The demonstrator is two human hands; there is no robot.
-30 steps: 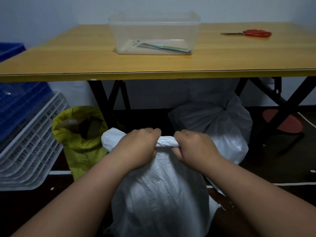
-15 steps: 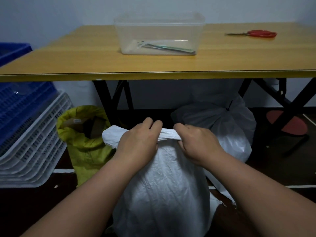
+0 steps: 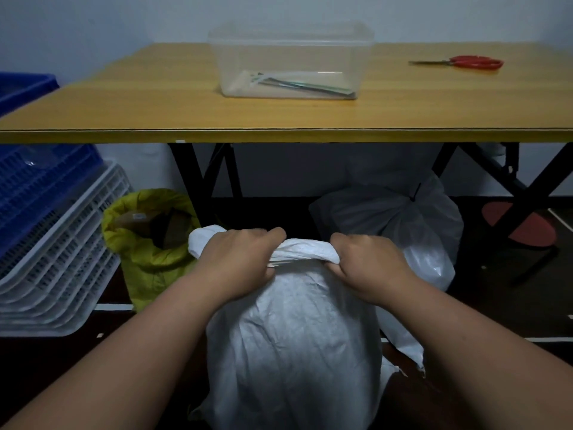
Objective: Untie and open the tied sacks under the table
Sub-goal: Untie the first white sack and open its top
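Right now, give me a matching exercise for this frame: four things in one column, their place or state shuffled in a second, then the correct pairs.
Things:
1. white sack
2. yellow-green sack
3. red scissors
4. clear plastic box

Places or states:
A. lying on the tabletop, far right
B. top gripped by the left hand and the right hand
C. standing mid-tabletop
D. mouth open, beside the white crates

Pairs: 1-B, 2-D, 3-A, 4-C

- My left hand (image 3: 238,259): knuckles up, fingers curled in a closed grip.
- My right hand (image 3: 369,262): same grip, level with the left.
- Both forearms extend forward, converging.
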